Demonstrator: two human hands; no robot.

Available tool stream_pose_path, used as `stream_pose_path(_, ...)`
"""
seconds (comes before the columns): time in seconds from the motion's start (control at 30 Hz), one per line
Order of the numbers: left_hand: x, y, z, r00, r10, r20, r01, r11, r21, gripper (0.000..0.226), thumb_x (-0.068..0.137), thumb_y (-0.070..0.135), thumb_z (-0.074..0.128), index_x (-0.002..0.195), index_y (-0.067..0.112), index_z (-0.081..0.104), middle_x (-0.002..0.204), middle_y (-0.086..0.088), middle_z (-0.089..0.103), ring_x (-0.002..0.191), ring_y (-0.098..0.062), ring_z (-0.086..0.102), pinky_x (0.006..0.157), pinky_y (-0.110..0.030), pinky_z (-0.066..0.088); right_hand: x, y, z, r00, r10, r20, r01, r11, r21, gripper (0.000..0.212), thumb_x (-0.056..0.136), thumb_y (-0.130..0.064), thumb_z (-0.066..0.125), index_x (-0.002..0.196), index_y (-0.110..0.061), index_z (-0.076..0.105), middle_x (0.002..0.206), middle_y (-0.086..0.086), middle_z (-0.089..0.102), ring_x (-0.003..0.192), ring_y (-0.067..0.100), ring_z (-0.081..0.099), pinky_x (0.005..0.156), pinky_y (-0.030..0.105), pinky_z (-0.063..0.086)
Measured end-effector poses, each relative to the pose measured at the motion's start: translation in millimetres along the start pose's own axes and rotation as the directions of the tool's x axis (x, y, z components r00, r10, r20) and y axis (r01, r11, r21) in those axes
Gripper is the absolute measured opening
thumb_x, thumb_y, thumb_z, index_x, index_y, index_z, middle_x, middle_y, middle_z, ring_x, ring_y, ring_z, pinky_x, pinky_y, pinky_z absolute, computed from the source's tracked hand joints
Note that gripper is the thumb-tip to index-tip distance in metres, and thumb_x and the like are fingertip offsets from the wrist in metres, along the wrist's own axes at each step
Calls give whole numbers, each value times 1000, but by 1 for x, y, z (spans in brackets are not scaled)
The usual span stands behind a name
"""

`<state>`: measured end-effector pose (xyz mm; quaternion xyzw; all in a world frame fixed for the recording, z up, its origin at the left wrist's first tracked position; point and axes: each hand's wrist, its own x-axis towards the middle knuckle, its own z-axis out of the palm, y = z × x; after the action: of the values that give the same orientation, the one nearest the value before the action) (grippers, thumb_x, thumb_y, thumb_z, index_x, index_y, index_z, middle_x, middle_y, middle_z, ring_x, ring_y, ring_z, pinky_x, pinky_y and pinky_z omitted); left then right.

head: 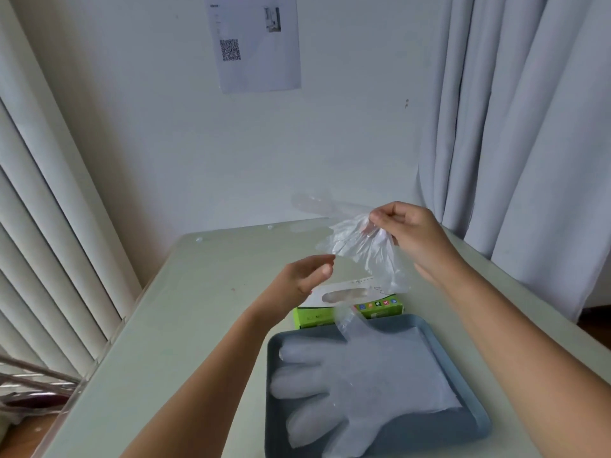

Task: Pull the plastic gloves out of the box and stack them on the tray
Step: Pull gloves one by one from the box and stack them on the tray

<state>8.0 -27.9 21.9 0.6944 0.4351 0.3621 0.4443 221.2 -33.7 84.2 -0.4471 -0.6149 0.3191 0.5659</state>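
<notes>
Upper right of centre: right hand [406, 233], grip pinching a crumpled glove [358, 247] by its bunched top, held well above the counter [198, 309]. Just left of centre: left hand [307, 276], grip spread and loose, holding nothing, near the glove's lower edge but apart from it.

To do this step well, probably: catch a free edge with the left, draw both hands apart to flatten the film, then lower over the tray [476, 414] with the fingers pointing left to match the pile. Lay down slowly, as film this light is likely to drift or cling.

Green box [380, 311] at centre, just behind the tray: oval opening on top, more film dimly visible inside. Tray at lower right: flat gloves [363, 375] lying stacked, fingers toward the left rim, count impossible to tell. One clear flap [344, 320] standing up at the tray's far edge, against the box; unclear whether part of the pile or of the box's contents.
</notes>
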Motion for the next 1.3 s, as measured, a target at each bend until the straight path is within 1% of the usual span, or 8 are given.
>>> stream_pose_path(0.2,-20,50,20,989,-146,-32,102,816,-569,50,68,42,68,101,4,64,91,-2,67,93,-18,65,89,-35,54,-37,-19,-4,999,36,39,-39,996,76,10,90,-13,63,83,-9,69,83,2,74,74,2,65,67,9,46)
stream_pose_path(0.5,-49,63,41,976,-140,-164,22,820,-572,14,81,8,70,72,9,59,67,1,65,73,-13,62,66,-18,54,-87,-6,-12,985,160,-69,-147,976,158,25,71,-26,80,69,-13,59,83,1,65,81,14,58,79,27,41)
stream_pose_path(0.6,-61,69,32,998,17,-60,-50,782,-621,12,69,7,73,76,9,63,88,-6,73,90,-22,68,77,-25,56,-103,4,-17,933,308,183,-355,865,354,58,55,-47,89,88,-10,58,93,-3,64,96,20,59,83,29,46)
stream_pose_path(0.7,-76,83,20,965,173,199,48,628,-777,14,63,12,63,75,13,56,109,-20,69,105,-34,66,87,-38,55,-119,9,-8,704,442,556,-696,585,416,112,38,-75,77,124,-7,52,124,14,63,117,32,59,92,39,53)
stream_pose_path(0.8,-85,93,10,897,255,360,121,643,-756,18,63,4,64,77,6,53,116,-27,63,110,-42,61,98,-48,45,-143,3,11,602,300,740,-755,516,406,109,43,-74,76,128,-8,55,133,22,55,124,36,53,99,42,48)
stream_pose_path(1.0,-93,93,-7,976,112,186,-16,892,-452,14,74,-11,66,72,0,57,95,-23,69,82,-25,70,70,-29,59,-146,-12,4,903,94,420,-389,593,705,40,42,-27,97,68,-10,71,73,5,66,81,20,66,83,33,55)
stream_pose_path(1.17,-101,88,-9,998,54,-25,-59,951,-303,33,84,-10,60,117,-4,53,95,-8,74,77,-17,72,61,-23,56,-151,-19,-11,970,165,181,-239,800,551,49,42,-47,93,76,-17,76,80,6,72,81,15,70,77,23,53)
stream_pose_path(1.3,-103,76,-4,980,-29,-198,-21,969,-246,47,82,-10,65,124,6,50,101,-13,71,73,-22,71,64,-28,59,-155,-27,-12,986,166,1,-152,897,414,17,79,-25,70,86,-10,72,75,9,70,78,18,67,82,36,46)
